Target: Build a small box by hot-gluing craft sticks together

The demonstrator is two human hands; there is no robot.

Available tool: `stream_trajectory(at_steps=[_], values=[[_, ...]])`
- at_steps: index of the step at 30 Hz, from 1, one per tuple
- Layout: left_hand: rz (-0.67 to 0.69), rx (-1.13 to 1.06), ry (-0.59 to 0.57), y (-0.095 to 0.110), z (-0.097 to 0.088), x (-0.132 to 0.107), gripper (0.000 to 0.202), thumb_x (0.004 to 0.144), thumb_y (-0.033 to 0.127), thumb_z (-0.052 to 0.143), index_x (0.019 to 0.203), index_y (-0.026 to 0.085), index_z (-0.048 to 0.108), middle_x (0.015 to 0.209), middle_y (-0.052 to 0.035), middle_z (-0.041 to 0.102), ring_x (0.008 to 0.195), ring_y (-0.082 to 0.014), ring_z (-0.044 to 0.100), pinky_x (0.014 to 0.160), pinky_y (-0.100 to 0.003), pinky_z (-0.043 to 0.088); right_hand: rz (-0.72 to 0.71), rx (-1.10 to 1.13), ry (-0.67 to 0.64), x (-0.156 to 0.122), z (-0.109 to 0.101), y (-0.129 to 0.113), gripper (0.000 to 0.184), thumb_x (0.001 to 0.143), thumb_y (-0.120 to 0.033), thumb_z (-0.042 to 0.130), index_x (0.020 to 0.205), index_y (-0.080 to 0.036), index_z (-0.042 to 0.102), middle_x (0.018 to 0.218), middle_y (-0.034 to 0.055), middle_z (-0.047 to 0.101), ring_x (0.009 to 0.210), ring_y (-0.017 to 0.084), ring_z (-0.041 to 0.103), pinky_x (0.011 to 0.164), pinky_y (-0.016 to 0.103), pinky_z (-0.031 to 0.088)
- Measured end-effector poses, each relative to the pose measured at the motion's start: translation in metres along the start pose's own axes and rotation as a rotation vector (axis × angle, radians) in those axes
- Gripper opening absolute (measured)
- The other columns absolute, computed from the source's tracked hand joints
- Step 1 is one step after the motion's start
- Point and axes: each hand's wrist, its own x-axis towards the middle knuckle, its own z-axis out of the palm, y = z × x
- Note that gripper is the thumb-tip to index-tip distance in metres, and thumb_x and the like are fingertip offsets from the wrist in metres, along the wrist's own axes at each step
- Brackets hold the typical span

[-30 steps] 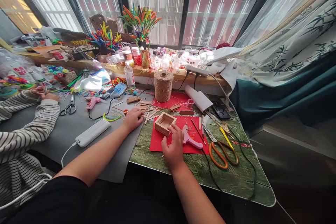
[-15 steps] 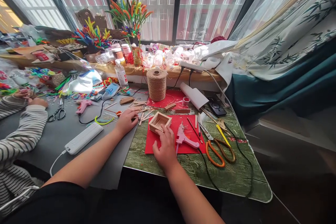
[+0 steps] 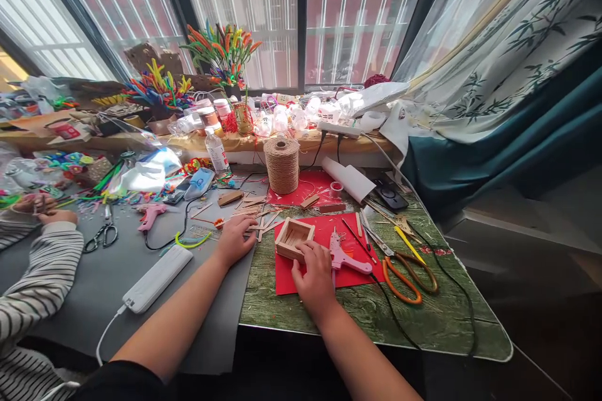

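A small open wooden box (image 3: 293, 239) made of craft sticks sits on a red paper sheet (image 3: 350, 232). My right hand (image 3: 314, 276) rests on the red sheet with its fingers curled against the box's near corner. My left hand (image 3: 236, 238) lies to the left, fingers curled among loose wooden sticks (image 3: 263, 220); what they hold, if anything, is hidden. A pink glue gun (image 3: 345, 257) lies just right of my right hand.
Orange-handled scissors (image 3: 407, 272) and a black cord lie at the right. A twine spool (image 3: 281, 165) stands behind the box. A white power strip (image 3: 157, 269) lies on the grey mat. A person in striped sleeves (image 3: 42, 269) works at the left. Clutter lines the windowsill.
The view has shifted, mostly sideways. My right hand has stayed at the box's near corner and my left hand at the sticks.
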Motion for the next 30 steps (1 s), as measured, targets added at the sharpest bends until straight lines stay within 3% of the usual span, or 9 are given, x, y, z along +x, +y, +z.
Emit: stream_trajectory(at_steps=[7,10,13,15,18,20,23,27,30], values=[[0.050,-0.205,0.109,0.004,-0.011,-0.006,0.016,0.097,0.028,0.057,0.107,0.025,0.069,0.118,-0.0066,0.072,0.121,-0.0277,0.063,0.112,-0.048,0.045,-0.096,0.106,-0.015,0.001,0.004,-0.006,0.027,0.098,-0.013,0.053,0.115,-0.025,0.070,0.112,0.0093,0.070,0.107,0.027,0.063,0.096,0.047,0.054],[0.072,-0.410,-0.001,0.019,-0.017,-0.009,0.022,0.096,0.034,0.061,0.116,0.027,0.068,0.123,-0.0071,0.071,0.121,-0.0282,0.064,0.111,-0.049,0.048,-0.192,0.178,-0.081,-0.006,0.004,-0.011,0.029,0.099,-0.015,0.055,0.124,-0.026,0.066,0.116,0.0084,0.072,0.110,0.025,0.066,0.098,0.045,0.057],[0.091,-0.641,-0.204,0.045,-0.018,-0.014,0.071,0.083,0.042,0.080,0.147,0.034,0.051,0.141,-0.0098,0.061,0.126,-0.0327,0.062,0.108,-0.050,0.052,-0.244,0.195,-0.101,-0.013,0.005,-0.015,0.037,0.097,-0.015,0.054,0.131,-0.029,0.061,0.123,0.0084,0.070,0.117,0.025,0.067,0.101,0.046,0.058],[0.025,-0.694,-0.135,0.062,-0.012,-0.021,0.107,0.064,0.044,0.095,0.156,0.038,0.041,0.155,-0.0110,0.048,0.139,-0.0384,0.053,0.117,-0.056,0.044,-0.195,0.132,0.002,-0.015,0.006,-0.014,0.042,0.096,-0.015,0.055,0.135,-0.029,0.059,0.133,0.0108,0.065,0.126,0.027,0.063,0.107,0.050,0.054],[-0.082,-0.729,-0.022,0.079,0.004,-0.037,0.128,0.054,0.042,0.100,0.161,0.042,0.030,0.159,-0.0118,0.041,0.148,-0.0409,0.042,0.124,-0.060,0.034,-0.036,0.038,0.109,-0.012,0.010,-0.007,0.053,0.095,-0.020,0.056,0.148,-0.024,0.048,0.151,0.0168,0.053,0.142,0.032,0.051,0.117,0.059,0.045],[-0.128,-0.714,0.025,0.082,0.014,-0.044,0.128,0.056,0.042,0.099,0.162,0.042,0.027,0.158,-0.0128,0.041,0.150,-0.0406,0.040,0.125,-0.061,0.032,0.059,0.087,0.069,-0.009,0.013,-0.002,0.056,0.098,-0.023,0.054,0.152,-0.021,0.043,0.152,0.0184,0.052,0.140,0.031,0.054,0.115,0.057,0.048],[-0.201,-0.736,0.020,0.079,0.020,-0.046,0.118,0.065,0.042,0.094,0.161,0.040,0.025,0.154,-0.0130,0.045,0.145,-0.0382,0.046,0.122,-0.057,0.036,0.126,0.257,0.015,-0.008,0.013,0.002,0.049,0.100,-0.029,0.055,0.148,-0.022,0.047,0.142,0.0164,0.061,0.128,0.026,0.064,0.110,0.048,0.053],[-0.250,-1.072,-0.093,0.075,0.016,-0.036,0.098,0.077,0.050,0.082,0.157,0.034,0.027,0.147,-0.0133,0.054,0.134,-0.0338,0.059,0.112,-0.051,0.048,0.156,0.443,0.073,-0.009,0.009,0.005,0.060,0.097,-0.042,0.064,0.150,-0.023,0.045,0.150,0.0175,0.055,0.133,0.028,0.060,0.113,0.051,0.050],[-0.317,-1.250,-0.205,0.076,0.017,-0.031,0.087,0.079,0.058,0.077,0.150,0.029,0.036,0.137,-0.0146,0.062,0.128,-0.0340,0.064,0.104,-0.049,0.054,0.189,0.633,-0.051,-0.005,0.009,0.011,0.076,0.095,-0.056,0.064,0.158,-0.022,0.035,0.158,0.0197,0.049,0.141,0.031,0.055,0.112,0.052,0.050]])
